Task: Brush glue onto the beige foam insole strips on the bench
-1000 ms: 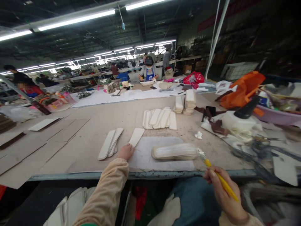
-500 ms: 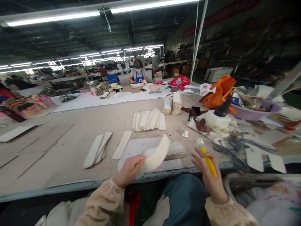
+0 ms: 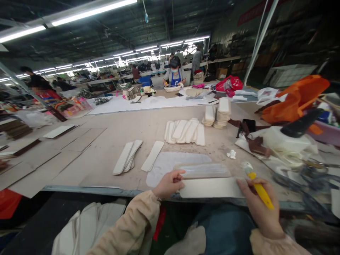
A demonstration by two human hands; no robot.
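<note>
A long cream strip with rounded corners [image 3: 212,187] is held level above the table's front edge. My left hand [image 3: 168,185] pinches its left end between thumb and fingers. At the other end, my right hand [image 3: 262,207] grips the strip while keeping a yellow-handled brush [image 3: 261,194] tucked in its fingers. White paste coats the brush tip, which points up and away. Just behind the strip lies a stack of similar pieces [image 3: 204,170], shiny on top, on a pale sheet [image 3: 156,168]. Left of the sheet are a single strip [image 3: 153,156] and a small fanned group [image 3: 127,157].
Farther back sit a spread of strips [image 3: 184,131] and two upright stacks [image 3: 222,112]. A white lump [image 3: 231,154], a white container with a black nozzle [image 3: 289,143] and an orange bag [image 3: 294,102] are at right. Someone in a blue apron [image 3: 175,78] works opposite.
The strip, earlier curved and held only by my left hand, is now stretched flat between both hands. My right hand has closed on its right end, still with the brush. The view has turned left.
</note>
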